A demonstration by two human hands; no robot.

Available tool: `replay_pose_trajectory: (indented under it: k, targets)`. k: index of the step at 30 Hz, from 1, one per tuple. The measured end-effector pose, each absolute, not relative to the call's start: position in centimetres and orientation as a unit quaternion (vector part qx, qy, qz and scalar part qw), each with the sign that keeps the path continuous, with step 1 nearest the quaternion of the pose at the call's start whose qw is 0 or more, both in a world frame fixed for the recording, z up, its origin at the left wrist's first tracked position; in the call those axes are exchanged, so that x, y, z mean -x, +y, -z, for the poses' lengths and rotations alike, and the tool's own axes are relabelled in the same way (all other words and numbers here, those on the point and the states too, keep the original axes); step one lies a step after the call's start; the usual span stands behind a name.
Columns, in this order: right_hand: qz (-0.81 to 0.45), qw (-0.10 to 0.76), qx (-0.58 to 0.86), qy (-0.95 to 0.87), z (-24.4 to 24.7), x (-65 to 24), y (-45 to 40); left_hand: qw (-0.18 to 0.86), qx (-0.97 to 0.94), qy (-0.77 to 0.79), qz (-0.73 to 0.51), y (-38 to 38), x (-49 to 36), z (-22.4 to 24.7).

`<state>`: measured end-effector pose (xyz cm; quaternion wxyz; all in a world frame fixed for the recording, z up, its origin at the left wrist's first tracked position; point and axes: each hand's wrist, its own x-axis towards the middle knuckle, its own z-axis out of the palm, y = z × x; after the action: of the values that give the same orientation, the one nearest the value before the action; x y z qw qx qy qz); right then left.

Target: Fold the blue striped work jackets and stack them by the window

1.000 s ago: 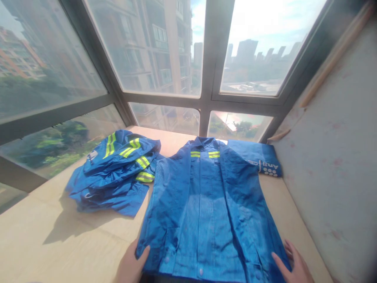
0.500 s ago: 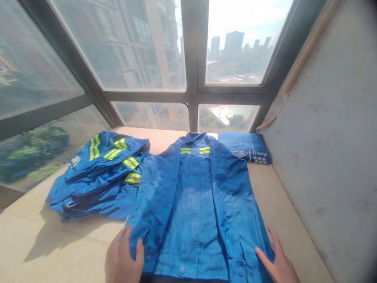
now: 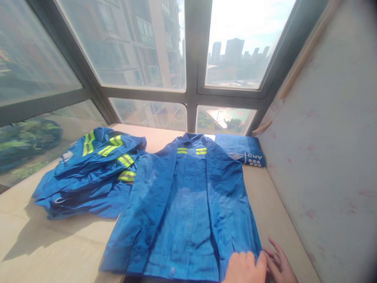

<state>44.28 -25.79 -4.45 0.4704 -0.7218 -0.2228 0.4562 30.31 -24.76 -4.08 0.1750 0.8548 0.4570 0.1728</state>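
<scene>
A blue work jacket (image 3: 188, 204) with yellow reflective strips on its chest lies front up, collar toward the windows and sleeves folded down over its front. My left hand (image 3: 244, 268) has crossed to the jacket's lower right corner, its fingers curled over the fabric by the sleeve cuff. Beside it, at the jacket's right edge, my right hand (image 3: 281, 263) has its fingers apart, with one stretched out. The left hand partly covers the right one, and the cuff is hidden under them.
A crumpled blue garment (image 3: 88, 184) with yellow-grey reflective bands lies to the left. Behind the jacket's right shoulder sits a folded blue item with white lettering (image 3: 246, 151). Windows enclose the far and left sides of the pale ledge (image 3: 67, 243); a patterned wall (image 3: 324, 149) stands right.
My left hand has left the jacket's left sleeve and moved across to the lower right corner, beside my right hand. The left sleeve end now spreads farther left. The view has shifted slightly.
</scene>
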Motion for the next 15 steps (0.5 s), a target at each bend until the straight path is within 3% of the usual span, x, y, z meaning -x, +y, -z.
replay_pose_trajectory:
  k: [7,15]
  targets:
    - [-0.537,0.47,0.675,-0.187,2.7,-43.7,-25.9,0.239,-0.828,0.493,-0.121,-23.6,-29.8,3.5]
    - [-0.482,0.495,0.683,-0.235,3.8,-45.4,-20.4,0.369,-0.814,0.443,-0.074,-21.5,-27.4,1.3]
